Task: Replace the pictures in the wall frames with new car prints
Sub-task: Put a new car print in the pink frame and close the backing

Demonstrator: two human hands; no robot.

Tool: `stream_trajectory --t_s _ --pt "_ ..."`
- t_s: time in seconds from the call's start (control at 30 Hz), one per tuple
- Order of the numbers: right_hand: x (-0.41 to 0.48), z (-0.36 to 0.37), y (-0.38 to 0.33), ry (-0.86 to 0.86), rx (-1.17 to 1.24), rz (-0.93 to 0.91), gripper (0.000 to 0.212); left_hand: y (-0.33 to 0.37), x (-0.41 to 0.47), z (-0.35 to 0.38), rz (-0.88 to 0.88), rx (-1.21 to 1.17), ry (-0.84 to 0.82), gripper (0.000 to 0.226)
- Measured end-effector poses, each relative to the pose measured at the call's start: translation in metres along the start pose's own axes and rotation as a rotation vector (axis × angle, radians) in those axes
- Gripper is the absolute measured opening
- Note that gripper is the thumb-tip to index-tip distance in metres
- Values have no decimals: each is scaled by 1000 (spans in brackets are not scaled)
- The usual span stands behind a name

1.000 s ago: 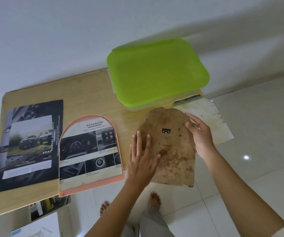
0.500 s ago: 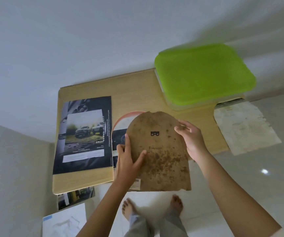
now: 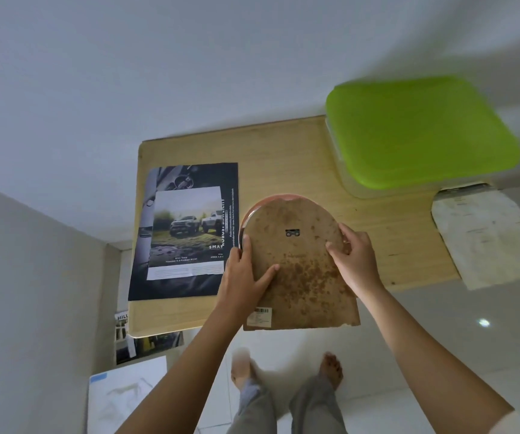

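A stained brown arch-shaped backing board [image 3: 299, 270] with a small metal hanger lies over the orange arch frame [image 3: 254, 209], of which only a thin rim shows at the top left. My left hand [image 3: 246, 277] holds the board's left edge with the thumb on top. My right hand [image 3: 354, 255] holds its right edge. A dark car print [image 3: 186, 230] showing two trucks lies flat on the wooden table [image 3: 283, 158] to the left of the frame. The board's bottom end hangs past the table's front edge.
A clear box with a lime-green lid [image 3: 421, 133] stands at the table's back right. A stained old paper [image 3: 487, 236] hangs over the right edge. Car brochures [image 3: 146, 343] and a white sheet [image 3: 127, 399] lie on the floor below left. My bare feet [image 3: 332, 369] stand on white tiles.
Both hands carried the backing board leftward from the table's right side and set it over the orange frame, covering the print in it. The camera view swung left as well.
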State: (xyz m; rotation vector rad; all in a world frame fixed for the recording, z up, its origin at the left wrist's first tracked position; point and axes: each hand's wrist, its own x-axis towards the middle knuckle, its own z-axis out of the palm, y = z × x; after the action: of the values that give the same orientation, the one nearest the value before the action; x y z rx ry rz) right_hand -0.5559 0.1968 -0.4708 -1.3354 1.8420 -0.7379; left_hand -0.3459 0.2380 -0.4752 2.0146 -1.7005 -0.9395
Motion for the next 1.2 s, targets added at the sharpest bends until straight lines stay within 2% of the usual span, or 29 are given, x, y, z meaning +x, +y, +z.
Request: stream_trajectory --t_s 0.17,0.3,0.5,0.73,1.07,1.2 --pt "6 6 0 -26 -48 -22 51 -2 3 -1 51 115 28 86" --pt "6 10 10 -7 -166 -44 54 0 -1 3 25 106 54 84" --pt "3 8 16 -47 -213 -83 58 -3 -6 9 -19 234 98 82" --pt "-8 6 20 -79 -387 -221 60 -7 -6 12 -53 136 58 87" --pt "6 15 12 -81 -631 -189 56 -4 0 13 -81 168 80 82" --pt "3 16 10 -81 -587 -187 59 -3 -1 13 -89 149 101 81"
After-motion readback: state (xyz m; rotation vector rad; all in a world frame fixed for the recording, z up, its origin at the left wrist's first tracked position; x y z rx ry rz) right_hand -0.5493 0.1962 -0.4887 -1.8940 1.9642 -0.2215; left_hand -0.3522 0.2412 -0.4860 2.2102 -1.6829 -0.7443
